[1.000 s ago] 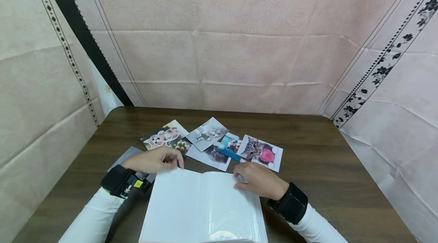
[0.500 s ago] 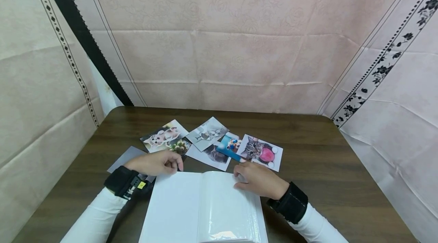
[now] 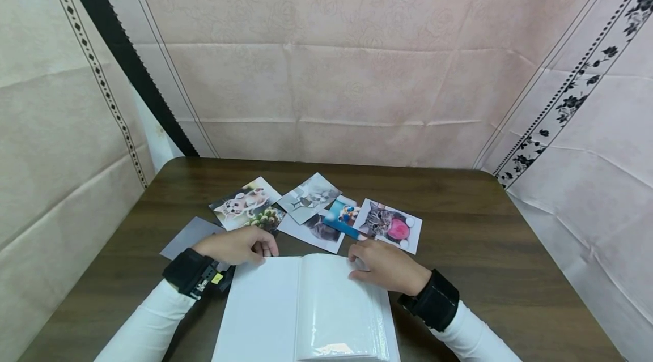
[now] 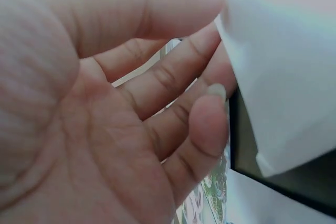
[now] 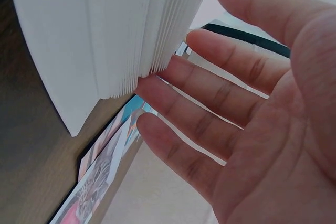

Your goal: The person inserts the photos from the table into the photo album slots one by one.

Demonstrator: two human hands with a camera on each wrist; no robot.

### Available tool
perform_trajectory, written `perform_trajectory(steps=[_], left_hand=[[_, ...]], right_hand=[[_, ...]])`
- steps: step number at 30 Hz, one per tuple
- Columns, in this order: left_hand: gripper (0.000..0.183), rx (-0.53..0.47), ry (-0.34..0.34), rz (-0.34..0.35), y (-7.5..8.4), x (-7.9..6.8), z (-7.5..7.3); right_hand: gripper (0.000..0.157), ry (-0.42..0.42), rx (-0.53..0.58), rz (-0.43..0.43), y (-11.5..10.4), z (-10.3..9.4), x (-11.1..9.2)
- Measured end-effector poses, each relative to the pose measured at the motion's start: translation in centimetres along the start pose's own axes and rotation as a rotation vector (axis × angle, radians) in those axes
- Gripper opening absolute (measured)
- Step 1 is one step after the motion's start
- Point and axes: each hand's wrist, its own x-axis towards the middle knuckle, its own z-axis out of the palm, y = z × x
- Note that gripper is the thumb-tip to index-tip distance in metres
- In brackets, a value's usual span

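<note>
A white photo album (image 3: 265,316) lies open at the near edge of the table, a glossy clear sleeve (image 3: 336,316) on its right side. My left hand (image 3: 240,244) is at the top left corner of the album. In the left wrist view the white left leaf (image 4: 294,87) passes between thumb and fingers, which pinch its edge. At the top right, my right hand (image 3: 388,265) touches the album. Its thumb rests on the page face and its fingers (image 5: 199,119) extend fairly straight along the edge of the stacked pages (image 5: 136,24) in the right wrist view.
Several loose photos lie beyond the album: kittens (image 3: 242,209), a pale grey picture (image 3: 308,197), a blue one (image 3: 339,220) and a cat with a pink ball (image 3: 390,226). A grey-backed card (image 3: 189,237) is partly under my left wrist. Cloth hangs behind the brown table (image 3: 490,271).
My left hand has shifted slightly right and a little lower, and the album's left leaf has moved right with it. My right hand and the loose photos have stayed in place.
</note>
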Motion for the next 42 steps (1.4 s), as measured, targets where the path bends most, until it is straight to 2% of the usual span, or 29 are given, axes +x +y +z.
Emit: perform_trajectory(steps=[10, 19, 26, 34, 38, 42], left_hand=[[0.021, 0.033, -0.006, -0.019, 0.0, 0.5, 0.6], [0.023, 0.051, 0.009, 0.025, 0.9, 0.8, 1.3], [0.026, 0.105, 0.044, 0.016, 1.6, 1.1, 1.9], [0.040, 0.093, 0.000, 0.004, 2.2, 1.6, 2.6], [0.044, 0.111, -0.004, -0.006, 2.3, 1.7, 2.7], [0.045, 0.120, -0.007, 0.003, 2.4, 1.7, 2.8]], right_hand=[[0.029, 0.007, 0.009, -0.008, 0.2, 0.2, 0.1], [0.027, 0.035, 0.049, 0.037, 0.6, -0.3, 0.0], [0.030, 0.077, 0.074, 0.065, 2.1, -0.7, 0.0], [0.041, 0.138, 0.092, 0.113, 3.9, -0.8, -0.2], [0.041, 0.168, 0.061, 0.121, 4.9, -0.8, -0.3], [0.047, 0.188, -0.013, 0.180, 6.1, -0.6, -0.3]])
